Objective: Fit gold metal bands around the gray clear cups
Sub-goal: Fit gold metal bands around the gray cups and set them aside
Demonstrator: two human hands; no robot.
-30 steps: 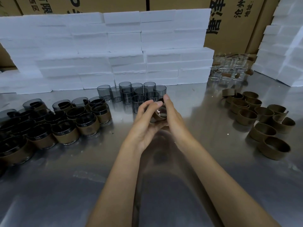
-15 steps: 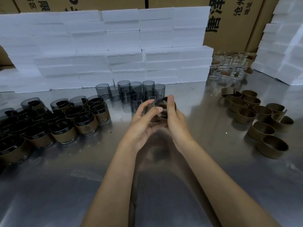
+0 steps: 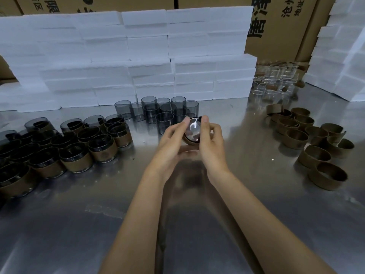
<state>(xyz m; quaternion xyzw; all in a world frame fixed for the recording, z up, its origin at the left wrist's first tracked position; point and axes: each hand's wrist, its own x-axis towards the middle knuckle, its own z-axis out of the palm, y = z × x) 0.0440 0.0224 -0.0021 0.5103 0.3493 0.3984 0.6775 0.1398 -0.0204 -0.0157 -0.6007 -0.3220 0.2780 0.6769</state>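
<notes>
Tilted since the earlier frame, the gray clear plastic cup (image 3: pixel 193 129) now turns its round glossy end toward the camera, with the gold metal band (image 3: pixel 190 142) visible round its lower edge. Press the band evenly along the wall, keeping it square. The cup sits above the shiny steel bench (image 3: pixel 256 194), gripped between the left hand (image 3: pixel 171 142) and the right hand (image 3: pixel 209 142), near the unbanded gray cups (image 3: pixel 158 110).

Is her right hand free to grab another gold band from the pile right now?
Probably not yet. The right hand and left hand both grip a banded cup. The loose gold bands lie unobstructed on the table to its right.
</notes>
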